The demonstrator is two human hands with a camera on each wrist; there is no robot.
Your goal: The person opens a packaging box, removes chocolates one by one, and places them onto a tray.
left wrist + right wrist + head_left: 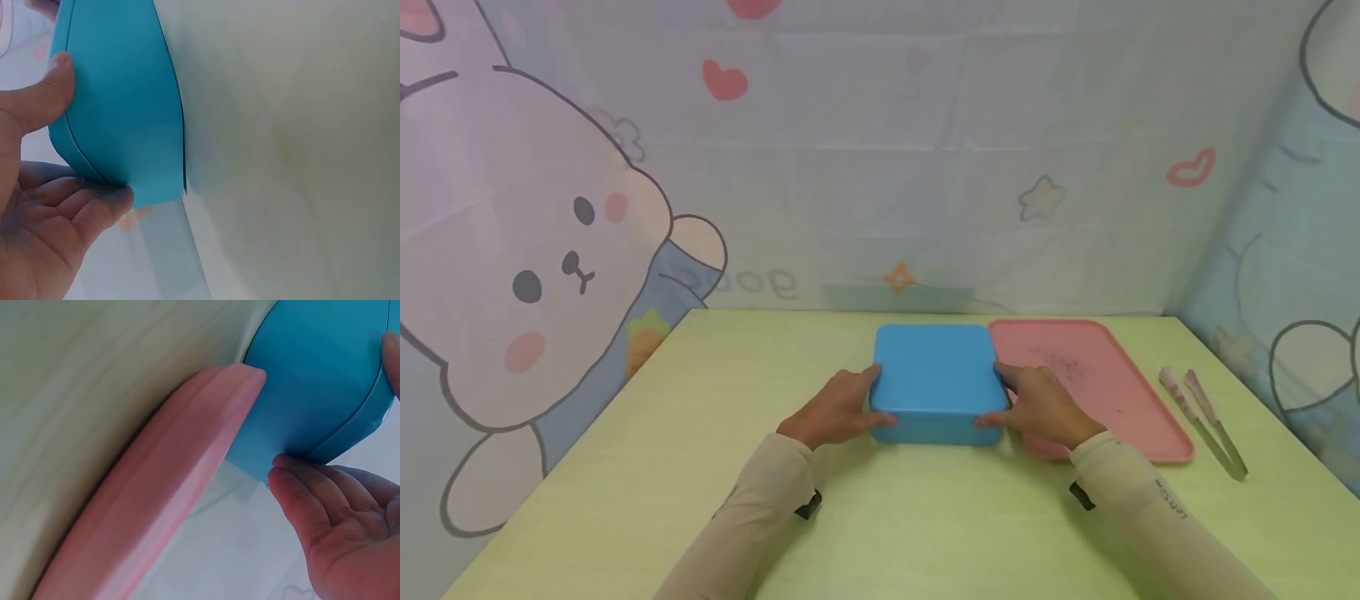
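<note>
A blue lidded box sits on the table, its lid on and a thin seam running round it below the top. My left hand grips its near left corner, thumb on the front face and fingers along the left side. In the left wrist view, that thumb lies across the seam. At the near right corner my right hand holds the box the same way, fingers against its right side. What the box contains is hidden under the lid.
A pink tray lies right beside the box, its left edge close against the box's side. Farther right, tongs with pale pink grips rest on the pale green table. A printed cloth hangs behind the table and along both sides.
</note>
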